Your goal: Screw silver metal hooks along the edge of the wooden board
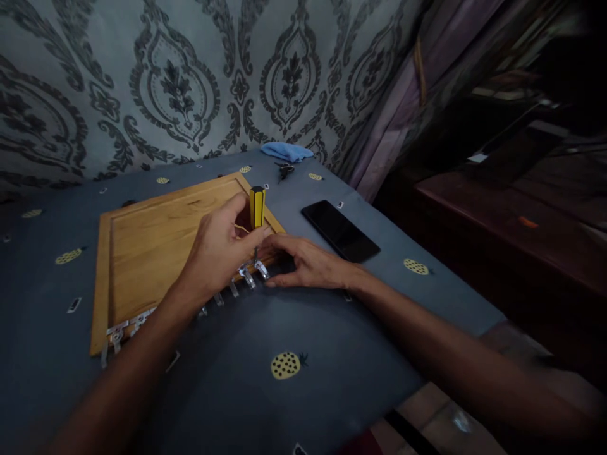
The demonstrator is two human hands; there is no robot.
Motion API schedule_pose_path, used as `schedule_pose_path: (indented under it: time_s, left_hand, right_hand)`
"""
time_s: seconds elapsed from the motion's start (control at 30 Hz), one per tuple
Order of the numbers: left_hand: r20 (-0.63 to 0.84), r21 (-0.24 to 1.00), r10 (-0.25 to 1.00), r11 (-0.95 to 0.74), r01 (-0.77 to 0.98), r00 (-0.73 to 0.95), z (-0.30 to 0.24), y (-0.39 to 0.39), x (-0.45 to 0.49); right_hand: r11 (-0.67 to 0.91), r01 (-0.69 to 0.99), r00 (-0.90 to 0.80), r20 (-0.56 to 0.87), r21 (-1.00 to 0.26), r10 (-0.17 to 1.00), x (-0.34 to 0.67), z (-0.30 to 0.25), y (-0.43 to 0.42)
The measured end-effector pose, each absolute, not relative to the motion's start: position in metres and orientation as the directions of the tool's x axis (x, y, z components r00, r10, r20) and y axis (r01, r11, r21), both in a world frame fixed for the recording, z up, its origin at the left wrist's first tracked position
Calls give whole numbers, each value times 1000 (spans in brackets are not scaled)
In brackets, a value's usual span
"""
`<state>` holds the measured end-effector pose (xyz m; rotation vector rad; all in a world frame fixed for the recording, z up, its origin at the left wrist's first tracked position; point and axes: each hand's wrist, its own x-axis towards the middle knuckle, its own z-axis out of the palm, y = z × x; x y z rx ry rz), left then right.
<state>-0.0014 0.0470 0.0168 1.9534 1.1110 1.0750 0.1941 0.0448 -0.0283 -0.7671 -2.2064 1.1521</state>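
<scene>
A yellow-and-black screwdriver stands upright at the right end of the wooden cabinet door. My left hand is closed around the lower part of its handle, thumb in front. The shaft points down at a metal hinge on the door's near edge. From the right, my right hand closes on this hinge, with the thumb beside its arm and the index finger near the shaft. Several more hinges line the same edge, partly hidden by my left forearm.
The door lies on a table with a grey-blue pineapple-print cloth. A black phone lies right of my hands. Further back are a blue cloth and a small dark object. A patterned curtain hangs behind the table.
</scene>
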Motion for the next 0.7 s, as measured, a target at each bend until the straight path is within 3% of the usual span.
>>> schedule_pose_path:
  time_s: [0.7]
  left_hand:
    - [320,855,880,-428,293,350,18,49,-5]
  right_hand:
    - [481,284,-693,169,-829,701,195,-26,44]
